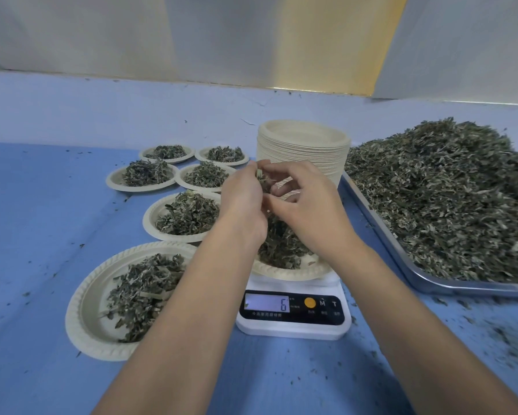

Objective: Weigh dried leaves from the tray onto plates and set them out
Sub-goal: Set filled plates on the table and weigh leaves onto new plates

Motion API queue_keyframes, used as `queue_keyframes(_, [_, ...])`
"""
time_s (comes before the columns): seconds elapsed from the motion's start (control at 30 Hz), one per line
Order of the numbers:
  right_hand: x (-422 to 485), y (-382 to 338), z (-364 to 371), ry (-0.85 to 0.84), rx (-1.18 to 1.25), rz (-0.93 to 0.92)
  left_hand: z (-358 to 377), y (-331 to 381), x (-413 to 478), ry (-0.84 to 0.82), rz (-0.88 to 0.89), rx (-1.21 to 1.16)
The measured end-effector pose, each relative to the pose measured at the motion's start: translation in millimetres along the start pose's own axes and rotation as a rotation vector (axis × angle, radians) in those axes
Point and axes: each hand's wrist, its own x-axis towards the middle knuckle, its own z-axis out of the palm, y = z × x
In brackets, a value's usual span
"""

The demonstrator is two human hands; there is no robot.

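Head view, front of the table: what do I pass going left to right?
Cream paper plate of dried leaves → white digital kitchen scale carrying a leaf-filled cream plate → steel tray heaped with dried leaves.

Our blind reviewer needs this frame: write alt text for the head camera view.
The left hand and right hand pinch a tuft of leaves above a leaf-filled plate on a white scale reading 6. Six filled plates sit left on the blue table, a stack of empty plates stands behind, and a metal tray heaped with dried leaves lies right.
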Motion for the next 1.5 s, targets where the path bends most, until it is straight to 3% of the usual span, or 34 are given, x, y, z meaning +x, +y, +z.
queue_keyframes(0.37, [2,0,-6,0.107,0.089,0.06,5,-2,-8,-0.196,-0.052,0.128])
queue_keyframes(0.67, [7,8,-13,0.191,0.138,0.071,-5,7,-1,-0.099,-0.04,0.069])
queue_keyframes(1.07, [11,12,-21,0.201,0.159,0.157,-7,11,-2,-0.126,-0.074,0.024])
queue_keyframes(1.5, [8,10,-22,0.131,0.13,0.173,-10,14,-9,-0.16,-0.009,0.368])
